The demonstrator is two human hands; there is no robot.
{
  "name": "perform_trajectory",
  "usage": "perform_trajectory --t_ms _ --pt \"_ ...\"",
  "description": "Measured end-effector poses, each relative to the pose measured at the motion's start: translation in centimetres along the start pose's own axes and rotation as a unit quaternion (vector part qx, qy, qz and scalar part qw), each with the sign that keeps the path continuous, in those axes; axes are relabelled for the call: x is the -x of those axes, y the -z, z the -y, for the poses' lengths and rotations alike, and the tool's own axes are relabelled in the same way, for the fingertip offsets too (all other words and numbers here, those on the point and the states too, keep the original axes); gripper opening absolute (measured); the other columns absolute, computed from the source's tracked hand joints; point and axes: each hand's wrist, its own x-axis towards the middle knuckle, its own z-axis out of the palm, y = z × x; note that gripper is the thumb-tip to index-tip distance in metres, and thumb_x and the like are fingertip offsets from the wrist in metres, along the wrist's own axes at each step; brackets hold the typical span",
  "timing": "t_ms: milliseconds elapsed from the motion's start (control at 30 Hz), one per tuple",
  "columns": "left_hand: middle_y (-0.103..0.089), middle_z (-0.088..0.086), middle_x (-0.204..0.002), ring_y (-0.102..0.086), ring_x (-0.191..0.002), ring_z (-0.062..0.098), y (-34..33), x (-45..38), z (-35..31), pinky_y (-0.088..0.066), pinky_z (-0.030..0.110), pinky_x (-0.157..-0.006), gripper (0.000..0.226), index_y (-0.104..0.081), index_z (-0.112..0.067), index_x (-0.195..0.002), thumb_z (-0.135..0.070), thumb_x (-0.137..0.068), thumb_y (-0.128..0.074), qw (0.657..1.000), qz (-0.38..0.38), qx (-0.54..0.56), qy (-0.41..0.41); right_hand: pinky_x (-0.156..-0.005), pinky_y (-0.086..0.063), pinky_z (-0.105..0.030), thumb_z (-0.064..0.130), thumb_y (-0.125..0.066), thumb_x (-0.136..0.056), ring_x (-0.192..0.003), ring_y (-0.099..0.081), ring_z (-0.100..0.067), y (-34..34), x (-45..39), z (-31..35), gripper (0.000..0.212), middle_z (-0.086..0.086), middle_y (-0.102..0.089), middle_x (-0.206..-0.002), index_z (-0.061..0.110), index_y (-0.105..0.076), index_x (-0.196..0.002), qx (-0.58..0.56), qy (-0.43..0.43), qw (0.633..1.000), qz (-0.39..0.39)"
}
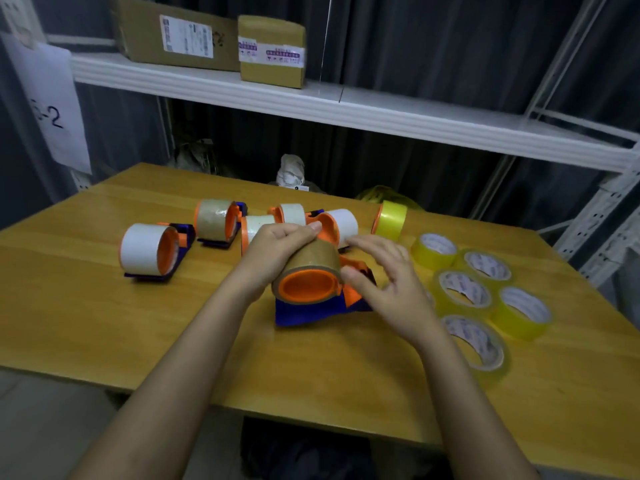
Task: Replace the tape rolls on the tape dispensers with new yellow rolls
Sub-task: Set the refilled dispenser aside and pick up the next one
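While the left hand (277,251) curls over the brown tape roll (308,271) on the blue-and-orange tape dispenser (311,306) at mid-counter (104,323), the right hand (384,282) sits just right of that dispenser, fingers spread and relaxed; its thumb seems to touch the roll. Five loose yellow rolls (464,289) lie right of the dispenser, a yellow-loaded dispenser (389,220) behind it.
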Motion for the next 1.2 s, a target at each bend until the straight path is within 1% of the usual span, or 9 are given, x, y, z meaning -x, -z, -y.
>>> perform_trajectory --t_ms 67,133,233,333,567,667,800,1033,1200 --pt "-0.068 0.006 -0.063 -0.063 -0.059 0.017 -0.1 0.1 0.0 -0.049 0.019 -0.058 0.039 -0.073 -0.01 -0.074 -0.038 -0.093 -0.054 1.0 0.025 0.003 0.012 -0.094 -0.025 0.001 0.053 -0.072 -0.077 -0.121 -0.031 0.018 0.5 0.3 0.8 0.056 0.041 -0.037 -0.124 0.057 -0.041 -0.124 -0.015 -0.02 0.99 0.141" --pt "-0.067 0.002 -0.06 -0.063 -0.056 0.012 -0.1 0.0 -0.1 -0.048 0.014 -0.055 0.044 -0.075 -0.02 -0.065 -0.039 -0.095 -0.049 0.999 0.04 0.003 0.037 -0.095 -0.031 -0.002 0.038 -0.076 -0.078 -0.118 -0.036 0.017 0.7 0.5 0.4 0.064 0.036 -0.039 -0.126 0.058 -0.038 -0.125 -0.01 -0.027 0.984 0.175" --pt "-0.069 0.005 -0.066 -0.064 -0.06 0.012 -0.3 -0.1 0.1 -0.05 0.018 -0.062 0.047 -0.076 -0.022 -0.067 -0.045 -0.095 -0.046 0.994 0.072 -0.003 0.08 -0.094 -0.042 -0.013 0.025 -0.079 -0.078 -0.113 -0.048 0.005 -0.2 0.9 -0.4 0.063 0.015 -0.049 -0.124 0.04 -0.048 -0.13 -0.035 -0.051 0.989 0.133" --pt "-0.069 0.008 -0.072 -0.065 -0.068 0.017 -0.8 -0.7 1.4 -0.048 0.029 -0.074 0.048 -0.072 -0.017 -0.068 -0.048 -0.094 -0.048 0.993 0.043 0.016 0.108 -0.09 -0.046 -0.015 0.021 -0.08 -0.078 -0.109 -0.05 0.003 -1.3 1.6 -1.4 0.062 0.012 -0.049 -0.117 0.028 -0.05 -0.132 -0.044 -0.066 0.99 0.117" --pt "-0.066 -0.01 -0.067 -0.058 -0.063 -0.01 -2.2 -0.6 3.6 -0.039 0.005 -0.06 0.044 -0.068 -0.016 -0.075 -0.032 -0.102 -0.037 0.996 -0.05 -0.048 0.062 -0.092 -0.041 -0.011 0.017 -0.074 -0.083 -0.106 -0.048 0.008 -2.7 3.0 -3.1 0.049 0.016 -0.048 -0.114 0.043 -0.047 -0.115 -0.044 -0.073 0.993 0.087" --pt "-0.067 -0.009 -0.09 -0.059 -0.083 -0.009 -2.1 0.1 4.5 -0.04 0.009 -0.074 0.033 -0.067 -0.022 -0.089 -0.028 -0.102 -0.038 0.995 -0.069 -0.077 0.004 -0.092 -0.04 -0.01 0.019 -0.074 -0.084 -0.106 -0.047 0.008 -2.8 3.0 -3.7 0.048 0.018 -0.046 -0.114 0.038 -0.047 -0.119 -0.026 -0.077 0.993 0.082" --pt "-0.056 -0.021 -0.115 -0.05 -0.106 -0.011 -1.5 1.7 5.4 -0.041 0.012 -0.088 0.019 -0.06 -0.036 -0.111 -0.034 -0.098 -0.046 0.992 0.012 -0.119 -0.028 -0.091 -0.043 -0.012 0.022 -0.075 -0.082 -0.107 -0.048 0.005 -2.4 2.7 -4.2 0.049 0.019 -0.046 -0.114 0.035 -0.05 -0.122 -0.022 -0.094 0.993 0.071" --pt "-0.028 -0.036 -0.132 -0.029 -0.119 -0.025 -0.1 2.7 6.3 -0.033 0.019 -0.108 0.069 -0.034 -0.032 -0.144 -0.031 -0.083 -0.067 0.981 0.121 -0.149 -0.011 -0.087 -0.036 0.0 0.025 -0.077 -0.08 -0.109 -0.042 0.015 -2.2 2.8 -3.9 0.061 0.029 -0.041 -0.116 0.038 -0.046 -0.131 -0.012 -0.1 0.991 0.089" --pt "-0.035 -0.005 -0.15 -0.025 -0.136 -0.002 -0.9 2.5 7.1 -0.02 0.011 -0.112 0.061 -0.033 -0.022 -0.146 -0.002 -0.092 -0.055 0.962 0.052 -0.25 -0.091 -0.09 -0.027 0.003 0.026 -0.074 -0.084 -0.109 -0.039 0.007 -3.0 3.3 -3.7 0.062 0.017 -0.042 -0.121 0.027 -0.046 -0.139 0.035 -0.079 0.995 0.057"
